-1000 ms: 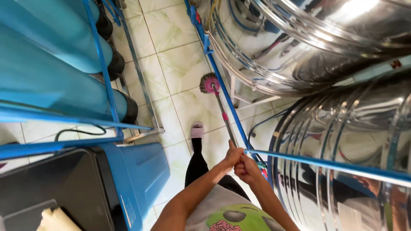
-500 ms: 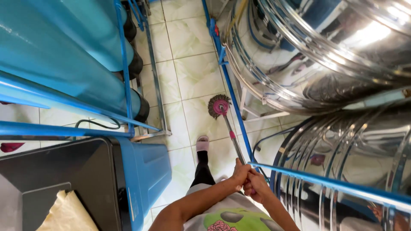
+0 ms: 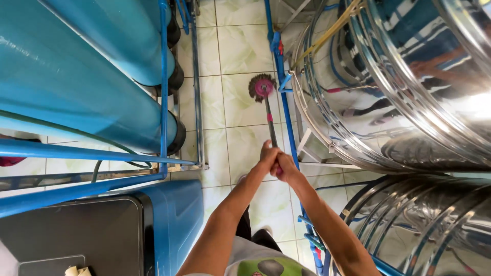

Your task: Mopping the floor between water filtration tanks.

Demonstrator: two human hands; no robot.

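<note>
The mop (image 3: 263,88) sat head-down on the pale tiled floor (image 3: 240,51), its round dark fringe and pink hub just beside the blue pipe (image 3: 284,110) that ran along the steel tanks (image 3: 409,92). Its thin handle ran straight back to you. Your left hand (image 3: 267,156) was wrapped closed around the shaft, and your right hand (image 3: 286,167) was clamped shut on it just behind, the two touching. A good stroke there, I'd say, called for keeping the head flat and clear of that pipe. The mop head lay well ahead of both hands, with the blue cylinders (image 3: 87,76) off to your left.
</note>
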